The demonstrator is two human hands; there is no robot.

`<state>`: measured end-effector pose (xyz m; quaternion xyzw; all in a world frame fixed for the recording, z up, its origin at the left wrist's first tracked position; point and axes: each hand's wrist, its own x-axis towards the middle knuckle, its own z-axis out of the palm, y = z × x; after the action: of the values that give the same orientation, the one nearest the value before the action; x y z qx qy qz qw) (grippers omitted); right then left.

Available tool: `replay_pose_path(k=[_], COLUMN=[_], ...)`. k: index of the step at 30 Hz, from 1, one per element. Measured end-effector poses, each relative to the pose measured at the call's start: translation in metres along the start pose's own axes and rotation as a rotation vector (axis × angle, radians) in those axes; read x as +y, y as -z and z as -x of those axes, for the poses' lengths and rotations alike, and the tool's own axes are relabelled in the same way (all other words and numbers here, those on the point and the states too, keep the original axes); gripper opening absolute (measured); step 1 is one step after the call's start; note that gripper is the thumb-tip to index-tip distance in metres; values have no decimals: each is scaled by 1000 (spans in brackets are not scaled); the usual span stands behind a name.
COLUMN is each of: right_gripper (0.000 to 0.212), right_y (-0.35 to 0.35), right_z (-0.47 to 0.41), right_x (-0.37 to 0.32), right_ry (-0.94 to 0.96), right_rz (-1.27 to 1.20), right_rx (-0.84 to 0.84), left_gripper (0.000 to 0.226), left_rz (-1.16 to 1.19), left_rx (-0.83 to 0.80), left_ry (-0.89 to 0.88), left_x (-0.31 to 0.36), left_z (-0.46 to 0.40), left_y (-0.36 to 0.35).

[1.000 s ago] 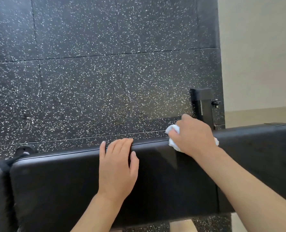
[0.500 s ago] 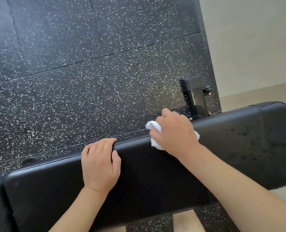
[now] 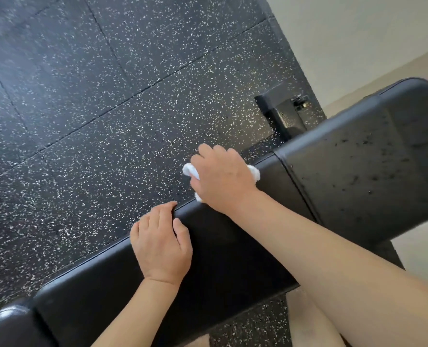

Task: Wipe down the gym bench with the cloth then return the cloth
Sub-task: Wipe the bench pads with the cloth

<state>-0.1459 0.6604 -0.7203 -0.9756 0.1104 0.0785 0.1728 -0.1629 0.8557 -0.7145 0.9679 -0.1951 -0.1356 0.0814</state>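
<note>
A single head-worn camera looks steeply down from close above the black padded gym bench (image 3: 233,251), which crosses the tilted frame diagonally from lower left to upper right. Both forearms reach in from the bottom edge. Beyond lies speckled black rubber floor (image 3: 107,121), near a pale wall (image 3: 358,33).

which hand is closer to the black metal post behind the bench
Right. The right hand, gripping the cloth on the bench's far edge, is nearer the post; the left hand rests further along, away from it.
</note>
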Motion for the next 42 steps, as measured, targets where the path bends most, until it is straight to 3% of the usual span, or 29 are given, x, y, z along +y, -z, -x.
replay_pose_path(k=[4, 8, 12, 18, 22, 27, 32, 42], right_gripper=[3, 29, 32, 32, 30, 44, 37, 19], right_y=[5, -4, -12, 3, 4, -24, -42, -31], right_z=[57, 134, 189, 170, 154, 213, 278, 212], right_x=[14, 20, 1, 20, 25, -13, -14, 10], right_ry=[-16, -187, -335, -360, -538, -501, -480, -581], right_rz=[-41, -28, -69, 47, 10, -137, -102, -127], right_rx=[286, 445, 442, 481, 539, 537, 526, 649], left_gripper=[43, 46, 54, 65, 59, 52, 50, 52], left_rz=[33, 44, 11, -41, -52, -92, -53, -20], left_rx=[-6, -20, -42, -105, -101, -96, -14, 14], left_ry=[-17, -70, -157, -415, -693, -915, -890, -881], left_x=[0, -6, -11, -22, -18, 27, 47, 49], left_z=[2, 3, 5, 9, 9, 14, 33, 32], left_y=[2, 1, 0, 6, 6, -9, -29, -30])
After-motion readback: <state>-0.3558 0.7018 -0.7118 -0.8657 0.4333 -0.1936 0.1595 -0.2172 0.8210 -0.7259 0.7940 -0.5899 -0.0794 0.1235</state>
